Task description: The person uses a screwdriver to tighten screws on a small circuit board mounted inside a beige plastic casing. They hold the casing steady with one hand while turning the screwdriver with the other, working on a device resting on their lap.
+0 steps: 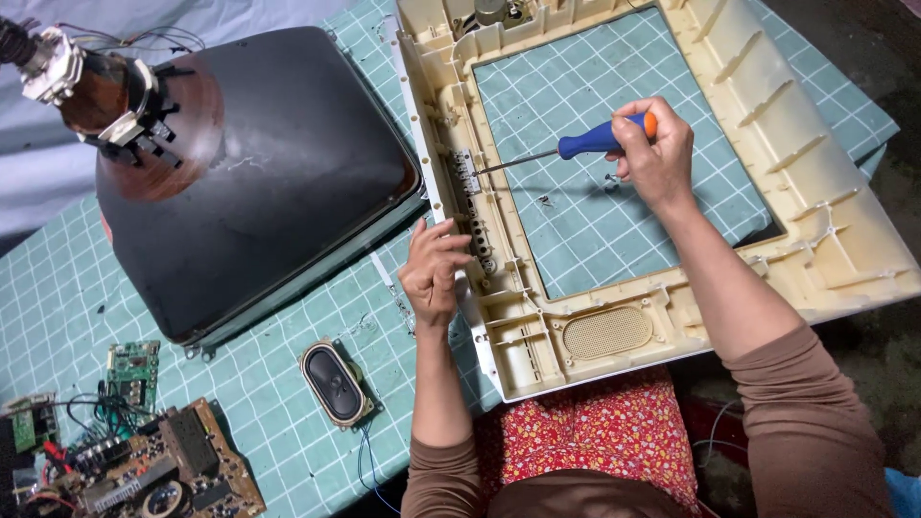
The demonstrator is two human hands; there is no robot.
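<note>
I see a tabletop point(269, 384) covered by a green mat with a white grid of squares. A pale grey cloth point(58, 163) lies at the far left. The dark floor point(863, 48) shows on the right. The light is soft.
</note>
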